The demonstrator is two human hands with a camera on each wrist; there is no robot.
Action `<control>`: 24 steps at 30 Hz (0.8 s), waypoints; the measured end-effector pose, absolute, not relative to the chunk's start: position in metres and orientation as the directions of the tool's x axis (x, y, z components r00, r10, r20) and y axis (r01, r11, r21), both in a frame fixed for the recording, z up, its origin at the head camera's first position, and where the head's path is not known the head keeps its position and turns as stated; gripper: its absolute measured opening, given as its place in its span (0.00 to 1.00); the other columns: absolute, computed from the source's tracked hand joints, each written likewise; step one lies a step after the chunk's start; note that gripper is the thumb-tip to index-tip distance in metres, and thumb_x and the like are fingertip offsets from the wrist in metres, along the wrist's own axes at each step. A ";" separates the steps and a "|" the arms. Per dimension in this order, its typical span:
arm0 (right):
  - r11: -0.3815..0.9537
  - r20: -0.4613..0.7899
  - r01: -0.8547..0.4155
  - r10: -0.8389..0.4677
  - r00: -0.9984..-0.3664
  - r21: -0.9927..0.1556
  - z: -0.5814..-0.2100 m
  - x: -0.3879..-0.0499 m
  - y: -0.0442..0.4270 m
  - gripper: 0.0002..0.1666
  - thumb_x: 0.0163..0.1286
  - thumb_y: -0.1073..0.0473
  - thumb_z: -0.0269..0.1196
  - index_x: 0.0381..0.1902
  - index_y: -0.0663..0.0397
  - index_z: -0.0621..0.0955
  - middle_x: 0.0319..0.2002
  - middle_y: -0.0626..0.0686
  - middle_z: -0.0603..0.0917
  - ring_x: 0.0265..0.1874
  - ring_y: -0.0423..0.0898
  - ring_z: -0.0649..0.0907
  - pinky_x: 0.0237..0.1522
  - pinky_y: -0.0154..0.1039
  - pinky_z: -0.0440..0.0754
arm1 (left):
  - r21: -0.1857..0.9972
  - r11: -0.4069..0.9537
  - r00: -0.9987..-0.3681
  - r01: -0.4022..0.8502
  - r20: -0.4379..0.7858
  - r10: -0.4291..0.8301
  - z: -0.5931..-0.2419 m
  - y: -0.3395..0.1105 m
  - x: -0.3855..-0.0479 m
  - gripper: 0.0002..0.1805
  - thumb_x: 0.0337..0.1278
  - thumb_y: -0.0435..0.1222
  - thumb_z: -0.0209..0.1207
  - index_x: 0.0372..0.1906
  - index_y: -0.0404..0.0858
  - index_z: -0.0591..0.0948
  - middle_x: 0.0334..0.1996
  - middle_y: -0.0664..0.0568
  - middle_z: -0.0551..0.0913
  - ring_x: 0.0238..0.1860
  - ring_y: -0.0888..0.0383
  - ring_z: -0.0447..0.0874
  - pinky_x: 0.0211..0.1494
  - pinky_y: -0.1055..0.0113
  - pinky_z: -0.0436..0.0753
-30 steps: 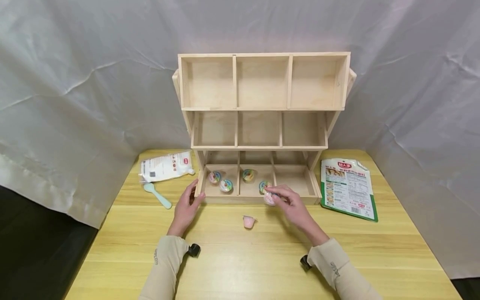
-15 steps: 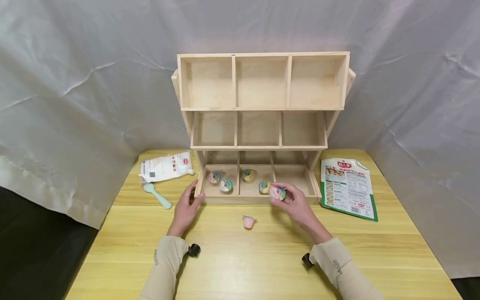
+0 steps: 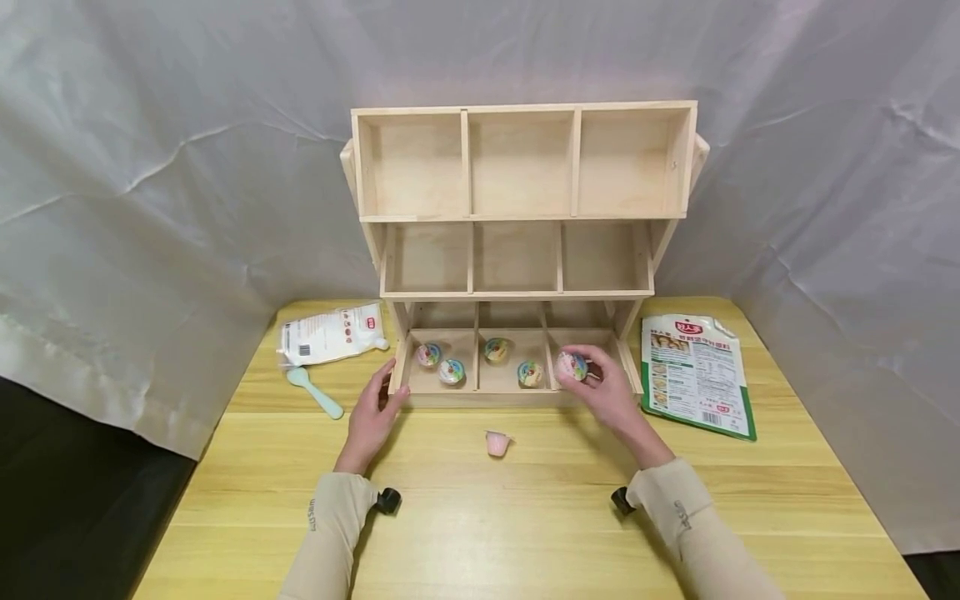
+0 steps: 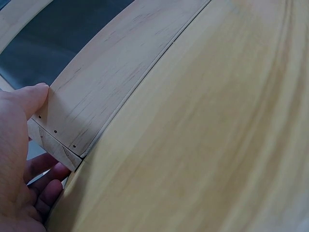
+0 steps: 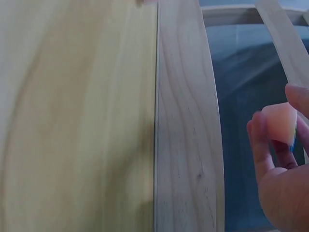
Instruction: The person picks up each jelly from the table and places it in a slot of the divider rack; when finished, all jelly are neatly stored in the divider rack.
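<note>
My right hand (image 3: 607,392) holds a pink jelly cup (image 3: 572,367) over the bottom row's right compartment; its pink body (image 5: 280,121) shows between thumb and fingers in the right wrist view. At the bottom tray's front left corner, my left hand (image 3: 371,417) grips the wooden rack (image 3: 517,400), with the thumb (image 4: 36,96) on the front board and fingers curled by the side. Two jelly cups, one pink-lidded (image 3: 429,355) and one pale (image 3: 452,372), lie in the left compartment. Two yellowish cups (image 3: 496,350) lie in the middle one. Another pink jelly cup (image 3: 497,443) stands on the table.
The rack's upper two rows (image 3: 521,162) rise behind the tray. Left of it lie a white pouch (image 3: 333,333) and a pale green spoon (image 3: 315,392). A green and white food packet (image 3: 697,377) lies to the right. Grey cloth (image 3: 187,208) surrounds the table (image 3: 480,533).
My right hand has carried the pink jelly cup from the middle compartment's front edge rightward and back, over the right compartment. My left hand has stayed at the corner.
</note>
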State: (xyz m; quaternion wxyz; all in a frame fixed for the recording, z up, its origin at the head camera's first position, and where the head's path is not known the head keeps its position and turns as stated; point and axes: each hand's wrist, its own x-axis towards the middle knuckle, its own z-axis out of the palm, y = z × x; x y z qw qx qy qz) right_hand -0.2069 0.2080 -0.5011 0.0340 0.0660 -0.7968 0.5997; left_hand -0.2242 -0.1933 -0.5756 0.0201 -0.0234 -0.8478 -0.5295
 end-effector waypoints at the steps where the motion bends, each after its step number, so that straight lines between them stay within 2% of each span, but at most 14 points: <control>1: 0.278 0.131 -0.141 -0.054 -0.990 -0.950 -0.501 -0.209 0.210 0.28 0.68 0.67 0.70 0.65 0.61 0.78 0.60 0.65 0.76 0.51 0.50 0.79 0.47 0.25 0.84 | 0.896 0.440 -0.998 0.062 0.060 0.018 -0.576 -0.193 -0.224 0.36 0.75 0.52 0.59 0.81 0.53 0.61 0.67 0.39 0.77 0.62 0.44 0.79 0.68 0.48 0.77; 12: 0.327 0.099 -0.076 0.055 -0.994 -0.942 -0.500 -0.230 0.228 0.29 0.73 0.58 0.68 0.68 0.59 0.75 0.60 0.65 0.77 0.51 0.48 0.79 0.46 0.21 0.80 | 0.899 0.435 -0.998 0.062 0.058 0.020 -0.576 -0.193 -0.224 0.36 0.74 0.52 0.59 0.81 0.54 0.62 0.68 0.38 0.76 0.64 0.43 0.79 0.69 0.46 0.77; 18: 0.362 0.054 -0.009 0.115 -0.992 -0.932 -0.503 -0.240 0.234 0.32 0.73 0.55 0.68 0.71 0.58 0.73 0.63 0.66 0.77 0.58 0.56 0.79 0.49 0.21 0.78 | 0.898 0.435 -0.998 0.063 0.059 0.024 -0.576 -0.193 -0.223 0.36 0.74 0.52 0.59 0.81 0.54 0.62 0.68 0.38 0.76 0.64 0.43 0.78 0.69 0.47 0.76; 24: 0.376 0.018 0.021 0.099 -0.995 -0.926 -0.508 -0.246 0.234 0.33 0.73 0.60 0.67 0.72 0.61 0.71 0.64 0.67 0.77 0.62 0.62 0.79 0.54 0.28 0.82 | 0.896 0.439 -0.998 0.067 0.063 0.024 -0.575 -0.193 -0.224 0.36 0.75 0.52 0.58 0.81 0.53 0.62 0.68 0.38 0.76 0.64 0.43 0.78 0.69 0.47 0.76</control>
